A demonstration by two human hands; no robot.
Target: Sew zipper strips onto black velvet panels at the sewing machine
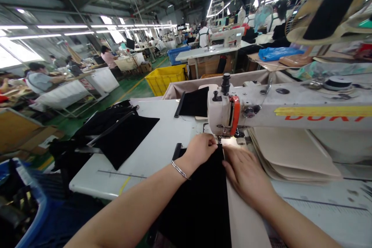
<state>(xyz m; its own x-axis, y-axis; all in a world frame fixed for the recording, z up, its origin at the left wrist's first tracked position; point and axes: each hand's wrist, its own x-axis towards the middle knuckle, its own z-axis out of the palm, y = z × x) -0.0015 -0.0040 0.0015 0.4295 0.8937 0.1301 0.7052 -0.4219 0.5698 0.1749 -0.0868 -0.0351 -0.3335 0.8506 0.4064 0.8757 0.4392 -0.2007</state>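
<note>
A long black fabric panel runs from the front edge of the table up to the needle area of a white sewing machine. Beneath its right edge shows a beige panel. My left hand pinches the top edge of the black fabric just left of the presser foot. Flat against the beige panel, my right hand has its fingers stretched toward the needle, beside the fabric's edge. A dark strip borders the black fabric at left. Behind the machine head lies another black piece.
Beige panels are stacked under the machine arm. Black fabric pieces hang over the table's left end. A blue crate stands at lower left, a yellow bin beyond the table. People work at other machines farther back.
</note>
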